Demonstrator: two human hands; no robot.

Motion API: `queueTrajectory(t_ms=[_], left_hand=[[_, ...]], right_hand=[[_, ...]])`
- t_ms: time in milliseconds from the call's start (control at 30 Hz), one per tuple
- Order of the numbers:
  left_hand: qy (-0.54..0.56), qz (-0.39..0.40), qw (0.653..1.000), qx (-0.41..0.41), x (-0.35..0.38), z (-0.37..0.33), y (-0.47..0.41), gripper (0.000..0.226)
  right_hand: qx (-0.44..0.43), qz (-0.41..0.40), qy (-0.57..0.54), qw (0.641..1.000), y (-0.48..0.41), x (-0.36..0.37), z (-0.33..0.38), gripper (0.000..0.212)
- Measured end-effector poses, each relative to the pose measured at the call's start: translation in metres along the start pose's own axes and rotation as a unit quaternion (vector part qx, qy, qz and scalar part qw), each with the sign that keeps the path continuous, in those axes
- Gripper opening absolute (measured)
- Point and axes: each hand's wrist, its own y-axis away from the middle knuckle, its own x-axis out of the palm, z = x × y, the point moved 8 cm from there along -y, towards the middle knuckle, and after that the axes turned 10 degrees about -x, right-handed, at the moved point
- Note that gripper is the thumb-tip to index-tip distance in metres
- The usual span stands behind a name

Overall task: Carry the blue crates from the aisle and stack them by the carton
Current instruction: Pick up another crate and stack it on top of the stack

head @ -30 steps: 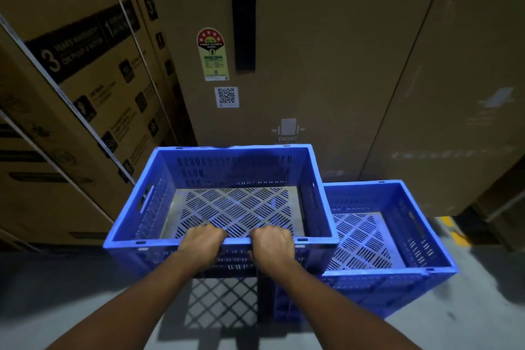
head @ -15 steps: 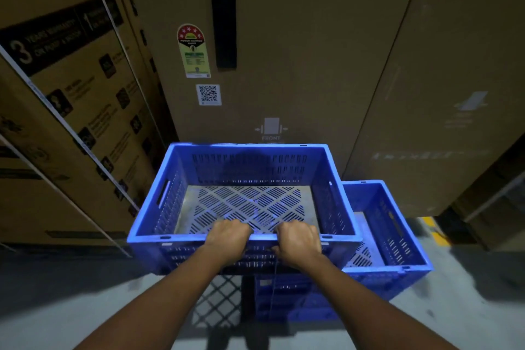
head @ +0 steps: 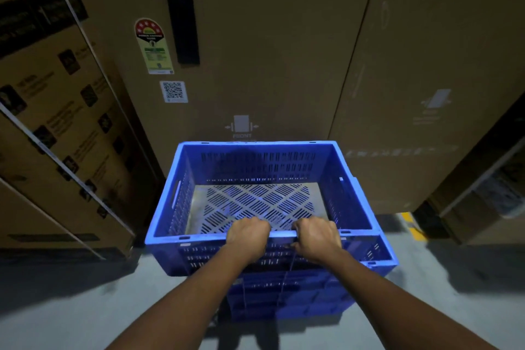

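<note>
— Hands first: what did the head camera show them doing?

— Both were closed tight on the near rim of the top blue crate (head: 257, 196). The left hand (head: 247, 236) and the right hand (head: 317, 237) sat side by side, fingers curled over the edge. The crate was empty.

— Where was that crate?

— Right over the lower blue crate (head: 298, 293), which stood on the grey floor (head: 71, 298). Its far side was close to the big brown carton (head: 255, 51). It sat a bit to the left of the one under it, not lined up. I could not tell if it was touching it yet.

— So which step was it?

— Stacking, I think. The carrying looked done.

— What did the next move need?

— Probably a small slide to the right, so the edges matched. Then a slow drop until it sat flat, and only then letting go. If dropped crooked, it could tip or slip off.
</note>
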Motion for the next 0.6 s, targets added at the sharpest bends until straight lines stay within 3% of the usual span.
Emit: queueTrajectory(t_ms=[600], left_hand=[[0.006, -0.006, 1.000, -0.002, -0.015, -0.108, -0.022, 0.019]], right_hand=[[0.001, -0.007, 0.007, 1.000, 0.030, -0.004, -0.106, 0.037]])
